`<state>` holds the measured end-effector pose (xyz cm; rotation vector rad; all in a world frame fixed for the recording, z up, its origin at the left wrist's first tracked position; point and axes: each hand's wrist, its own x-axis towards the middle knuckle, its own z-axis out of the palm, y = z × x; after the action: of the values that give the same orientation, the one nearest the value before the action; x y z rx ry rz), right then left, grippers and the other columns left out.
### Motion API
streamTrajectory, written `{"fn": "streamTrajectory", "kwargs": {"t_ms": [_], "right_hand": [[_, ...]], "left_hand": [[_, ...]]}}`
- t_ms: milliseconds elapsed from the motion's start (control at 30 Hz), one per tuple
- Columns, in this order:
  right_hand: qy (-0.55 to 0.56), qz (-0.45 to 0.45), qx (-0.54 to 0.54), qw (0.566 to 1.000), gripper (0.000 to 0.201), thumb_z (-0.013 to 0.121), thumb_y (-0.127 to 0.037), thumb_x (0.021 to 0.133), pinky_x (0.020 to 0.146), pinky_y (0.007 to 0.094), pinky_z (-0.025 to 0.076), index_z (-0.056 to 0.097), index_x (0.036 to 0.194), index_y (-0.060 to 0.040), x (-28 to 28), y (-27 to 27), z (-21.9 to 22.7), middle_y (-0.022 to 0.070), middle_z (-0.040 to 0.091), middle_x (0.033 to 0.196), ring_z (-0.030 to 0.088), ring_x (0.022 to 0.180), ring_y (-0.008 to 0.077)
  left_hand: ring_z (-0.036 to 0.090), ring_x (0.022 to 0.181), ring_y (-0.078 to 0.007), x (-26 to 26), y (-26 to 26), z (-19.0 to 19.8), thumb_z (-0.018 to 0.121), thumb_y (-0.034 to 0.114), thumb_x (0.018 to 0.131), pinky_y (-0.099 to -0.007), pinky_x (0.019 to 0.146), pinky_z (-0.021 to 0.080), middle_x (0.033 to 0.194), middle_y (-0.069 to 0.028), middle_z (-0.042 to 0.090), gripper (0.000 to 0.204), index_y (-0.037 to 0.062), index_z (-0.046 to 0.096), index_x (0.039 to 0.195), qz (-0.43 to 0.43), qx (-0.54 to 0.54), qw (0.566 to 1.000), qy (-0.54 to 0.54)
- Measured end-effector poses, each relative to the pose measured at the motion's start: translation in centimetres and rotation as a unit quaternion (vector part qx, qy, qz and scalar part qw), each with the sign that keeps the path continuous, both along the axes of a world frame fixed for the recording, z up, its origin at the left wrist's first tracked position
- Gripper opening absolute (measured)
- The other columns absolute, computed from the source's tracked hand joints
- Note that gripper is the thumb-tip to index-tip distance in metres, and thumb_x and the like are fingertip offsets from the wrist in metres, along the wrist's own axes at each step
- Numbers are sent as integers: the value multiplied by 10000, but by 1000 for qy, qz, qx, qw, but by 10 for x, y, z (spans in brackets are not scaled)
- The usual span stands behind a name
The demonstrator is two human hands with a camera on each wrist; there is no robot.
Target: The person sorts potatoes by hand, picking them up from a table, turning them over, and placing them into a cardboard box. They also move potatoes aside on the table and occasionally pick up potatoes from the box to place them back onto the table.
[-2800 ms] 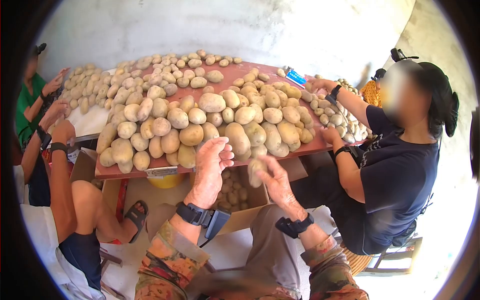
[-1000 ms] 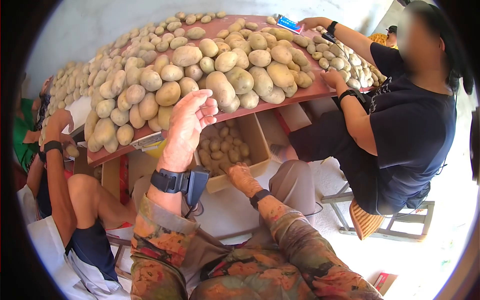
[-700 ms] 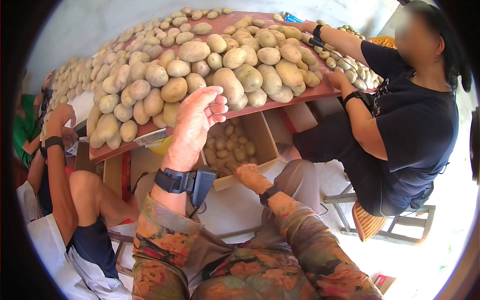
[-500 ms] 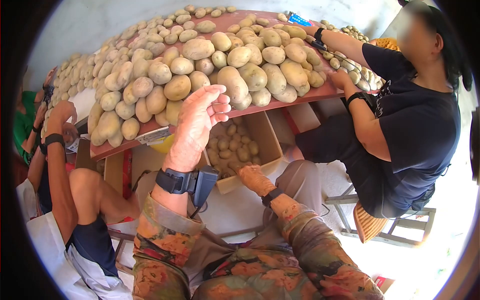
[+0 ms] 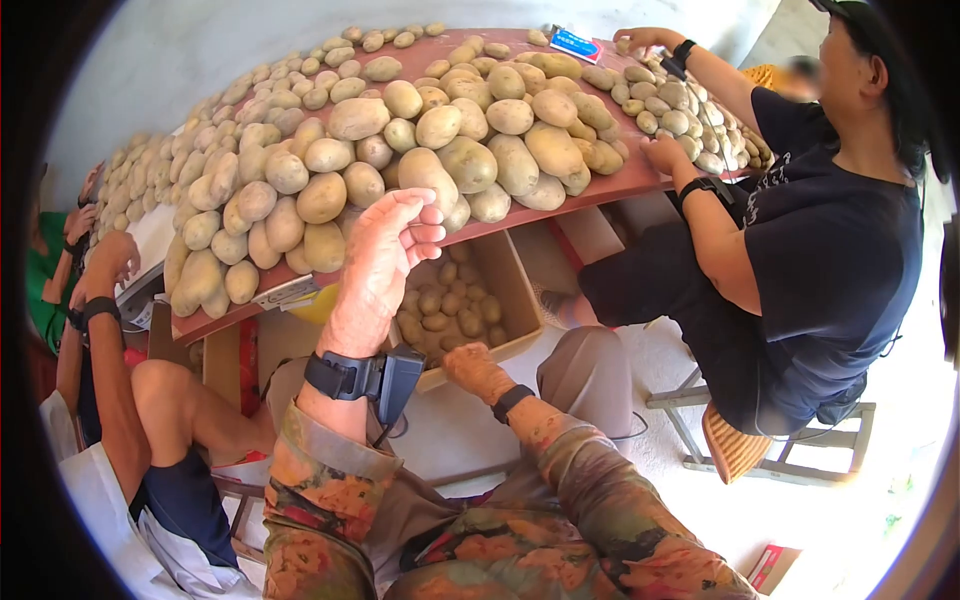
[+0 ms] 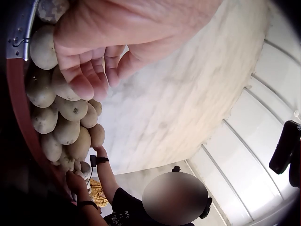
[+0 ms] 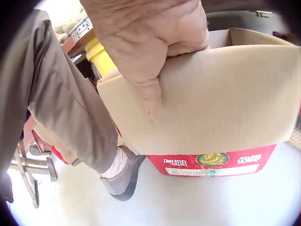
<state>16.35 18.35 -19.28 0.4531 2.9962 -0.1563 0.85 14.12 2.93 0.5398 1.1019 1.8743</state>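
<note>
Raised at the table's near edge, the left hand [image 5: 385, 250] is empty, its fingers loosely bent, just in front of piled potatoes [image 5: 465, 163]. In the left wrist view the same hand [image 6: 127, 33] hangs over potatoes [image 6: 67, 132] with nothing in it. Lower down, the right hand [image 5: 478, 370] is at the near wall of a cardboard box [image 5: 512, 275] holding small potatoes [image 5: 450, 302]. The right wrist view shows this hand [image 7: 146, 42] gripping the box wall [image 7: 216, 99], thumb outside and fingers over the rim; the fingertips are hidden.
Potatoes cover much of the red table [image 5: 610, 190]. A person in a dark shirt [image 5: 830, 250] sits at the right, hands at the potatoes. Other people's arms [image 5: 120, 370] are at the left. A blue packet [image 5: 577, 45] lies at the back; a yellow container [image 7: 99, 57] stands beside the box.
The right hand held a potato above the box at first; it has since moved down to the box wall without it. The left hand stays raised. The person at the right has turned their head.
</note>
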Motion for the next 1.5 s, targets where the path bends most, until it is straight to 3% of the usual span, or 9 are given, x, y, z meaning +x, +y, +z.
{"fn": "streamTrajectory", "kwargs": {"t_ms": [300, 400, 500, 567, 667, 900, 967, 1200, 1500], "right_hand": [[-37, 10, -19, 999, 146, 560, -136, 790, 694, 367, 503, 703, 819, -130, 8, 8, 0, 78, 697, 821, 681, 820, 245], [-67, -30, -156, 985, 196, 574, -210, 816, 732, 388, 504, 675, 935, -92, 10, 23, 31, 142, 673, 969, 650, 928, 276], [60, -168, -147, 973, 344, 631, -277, 798, 842, 434, 463, 611, 1065, -60, 6, 46, 49, 186, 589, 1140, 558, 1075, 328], [299, -231, -33, 925, 440, 687, -294, 769, 941, 470, 383, 559, 1108, -46, 14, 64, 44, 190, 521, 1200, 473, 1146, 365], [324, -307, 32, 894, 494, 701, -264, 765, 983, 489, 320, 508, 1162, -41, 25, 91, 35, 183, 497, 1203, 430, 1178, 377], [194, -447, -112, 866, 626, 680, -238, 780, 865, 480, 459, 379, 1301, -66, 28, 105, -24, 203, 540, 1159, 553, 1037, 388], [219, -432, -61, 873, 532, 649, -213, 794, 834, 476, 471, 411, 1246, -66, 31, 103, -27, 195, 564, 1109, 571, 1000, 387], [226, -466, -108, 849, 388, 610, -199, 810, 843, 464, 470, 504, 1163, -77, 33, 104, -20, 162, 578, 1107, 564, 1035, 352], [239, -546, -156, 788, 292, 623, -239, 818, 792, 467, 491, 595, 1057, -73, 29, 111, -16, 195, 665, 898, 636, 880, 385]], "left_hand": [[607, 746, -134, 12, 14, 5, 576, 192, 897, -270, 635, 501, 857, -33, 628, 189, 55, 623, 1018, -18, 4, 1000, -7], [606, 747, -131, 15, 19, 5, 573, 187, 898, -268, 636, 501, 853, -29, 625, 180, 56, 621, 1011, -15, 6, 1000, -6], [606, 748, -128, 18, 22, 5, 571, 182, 899, -267, 636, 501, 852, -29, 626, 176, 56, 620, 1012, -9, 7, 1000, -4], [607, 751, -127, 20, 23, 4, 570, 177, 900, -265, 633, 502, 854, -30, 628, 174, 56, 620, 1015, -5, 6, 1000, -1], [609, 749, -123, 22, 26, 4, 564, 172, 903, -261, 629, 505, 856, -26, 629, 170, 60, 618, 1020, 14, 2, 1000, 12], [608, 683, -116, 20, 26, -2, 553, 161, 910, -255, 572, 505, 805, -23, 624, 143, 61, 607, 998, 100, 1, 994, 43], [606, 678, -116, 16, 26, -7, 545, 153, 916, -250, 578, 504, 800, -26, 621, 142, 61, 612, 1000, 89, 5, 995, 46], [603, 677, -118, 26, 28, -9, 556, 167, 925, -234, 591, 498, 801, -33, 616, 149, 52, 627, 987, 71, -33, 993, 93], [579, 720, -87, -4, 14, -3, 546, 123, 919, -213, 604, 471, 834, -18, 604, 143, 47, 612, 1019, 183, -65, 945, 263]]}}
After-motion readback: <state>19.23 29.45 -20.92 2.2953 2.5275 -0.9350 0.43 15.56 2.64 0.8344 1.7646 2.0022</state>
